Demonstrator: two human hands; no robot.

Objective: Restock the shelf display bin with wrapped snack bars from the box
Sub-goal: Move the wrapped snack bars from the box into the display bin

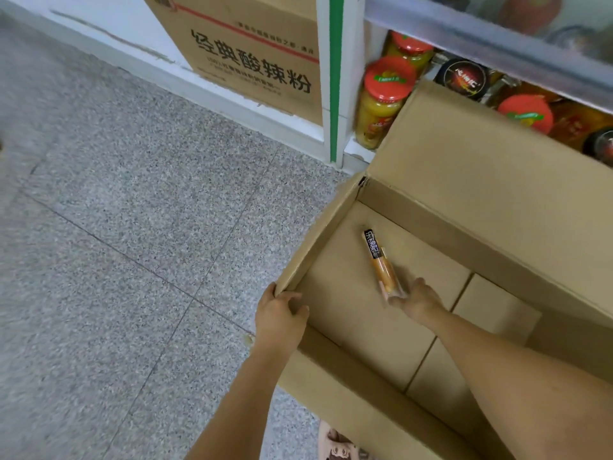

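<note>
Just one snack bar (381, 263) in the one open box (318, 237), lower right. Right hand (419, 300) pinches its near end, left hand (280, 313) grips the box corner. Three red-lidded jars (388, 91) upper right.

Speckled grey tiled floor (116, 227)

The cardboard box (315, 247) stands open, its flaps raised, its tall far flap leaning back. The left hand (278, 313) grips the near end of its left wall. One snack bar (381, 263) remains on the bottom, toward the far-left corner. It is a slim clear wrapper with orange filling and a black printed far end. The right hand (419, 300) pinches its near end.
</note>
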